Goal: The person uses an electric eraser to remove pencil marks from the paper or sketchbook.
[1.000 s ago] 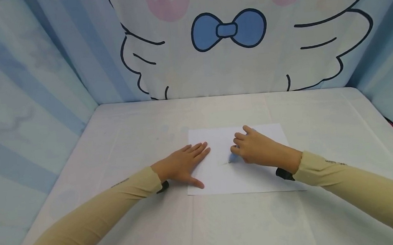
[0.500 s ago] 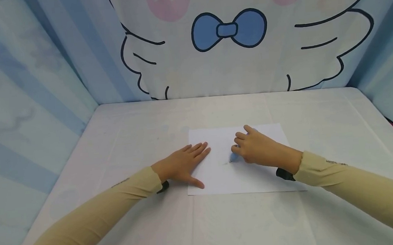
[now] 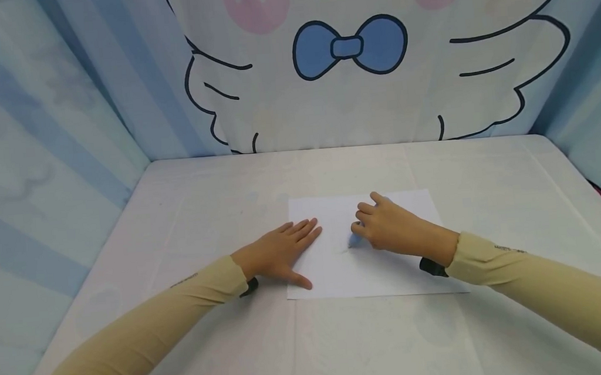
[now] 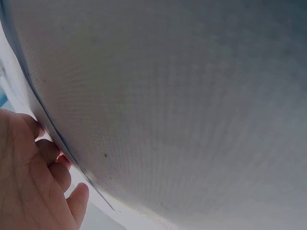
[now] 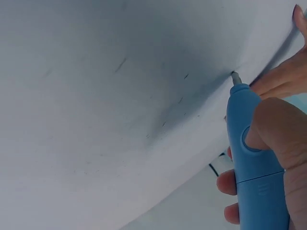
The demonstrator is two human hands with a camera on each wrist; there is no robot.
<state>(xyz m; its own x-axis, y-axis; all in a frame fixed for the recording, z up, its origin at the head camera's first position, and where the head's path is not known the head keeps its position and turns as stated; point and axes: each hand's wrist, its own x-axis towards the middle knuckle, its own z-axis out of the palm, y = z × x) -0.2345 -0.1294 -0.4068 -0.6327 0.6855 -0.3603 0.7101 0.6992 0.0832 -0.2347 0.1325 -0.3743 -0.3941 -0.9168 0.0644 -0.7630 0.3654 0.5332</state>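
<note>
A white sheet of paper [image 3: 350, 280] lies on the table in the head view. My left hand [image 3: 280, 251] rests flat on its left side, fingers and thumb spread. My right hand [image 3: 394, 227] grips a blue electric eraser [image 5: 259, 148], with the thumb over its round button in the right wrist view. The narrow grey tip [image 5: 236, 78] points down and meets the paper. A faint short mark [image 3: 345, 251] shows just left of the tip. Several dark crumbs and smudges are scattered over the sheet in the right wrist view. The left wrist view shows the left fingers [image 4: 53, 158] beside the paper's edge.
A pale cloth covers the table [image 3: 228, 346]. Behind it stands a white and blue backdrop with a blue bow tie [image 3: 350, 46], and blue curtains [image 3: 29, 173] close off the sides. Black bands [image 3: 434, 266] sit on the wrists.
My right hand with the electric eraser shifts very slightly right, then back left, its tip staying near the faint mark. My left hand has not moved.
</note>
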